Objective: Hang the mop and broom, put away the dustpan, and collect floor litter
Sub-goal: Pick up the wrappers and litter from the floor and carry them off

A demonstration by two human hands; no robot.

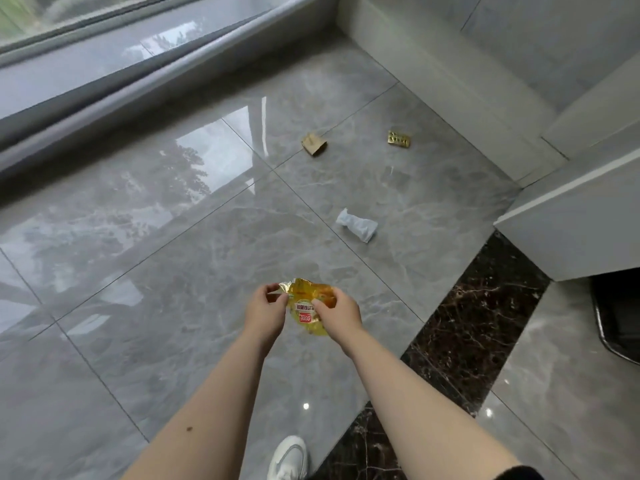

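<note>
A crumpled yellow snack wrapper (306, 303) with a red and white label hangs above the grey tiled floor, held by both hands. My left hand (265, 311) pinches its left edge. My right hand (337, 313) grips its right side. Farther out on the floor lie three pieces of litter: a white crumpled tissue (356, 225), a small torn brown cardboard box (313, 143) and a gold blister pack (399, 138). No mop, broom or dustpan is in view.
A raised grey window sill (104, 88) runs along the left and back. A white wall base and cabinet (568, 216) close off the right. A dark marble strip (467, 334) crosses the floor. A black object (616, 317) sits under the cabinet. My white shoe (289, 459) is at the bottom.
</note>
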